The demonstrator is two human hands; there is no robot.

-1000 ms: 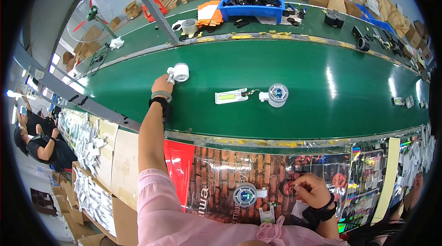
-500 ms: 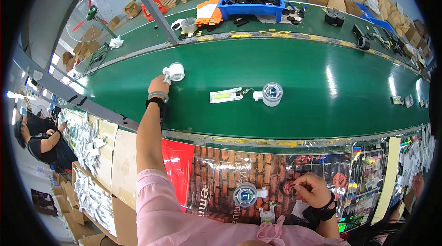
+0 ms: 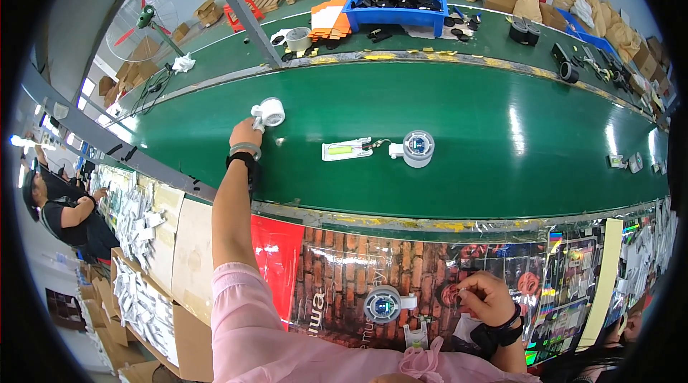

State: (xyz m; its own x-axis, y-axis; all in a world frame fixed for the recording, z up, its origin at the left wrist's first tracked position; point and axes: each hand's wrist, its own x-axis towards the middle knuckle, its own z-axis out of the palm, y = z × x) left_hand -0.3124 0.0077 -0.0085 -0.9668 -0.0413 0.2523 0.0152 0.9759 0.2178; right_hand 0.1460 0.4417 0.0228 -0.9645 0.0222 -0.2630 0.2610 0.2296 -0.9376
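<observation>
My left hand reaches out over the green belt, fingers closed on the short neck of a white round-headed device. To its right on the belt lies a round white housing with a circuit board showing, wired to an open white handle half holding a yellow-green battery. Near me, a similar round housing rests on the brick-patterned mat, beside a white handle part. My right hand hovers over or rests on that mat, fingers curled into a pinch; whatever it may hold cannot be made out.
Beyond the belt, a blue bin of black parts stands on a far bench. More parts lie on the belt's right end. A metal post rises at left. White pieces fill a carton at lower left, near another person.
The wired housing and handle half have shifted slightly left along the belt. My left hand and its device have barely moved; my right hand keeps its place.
</observation>
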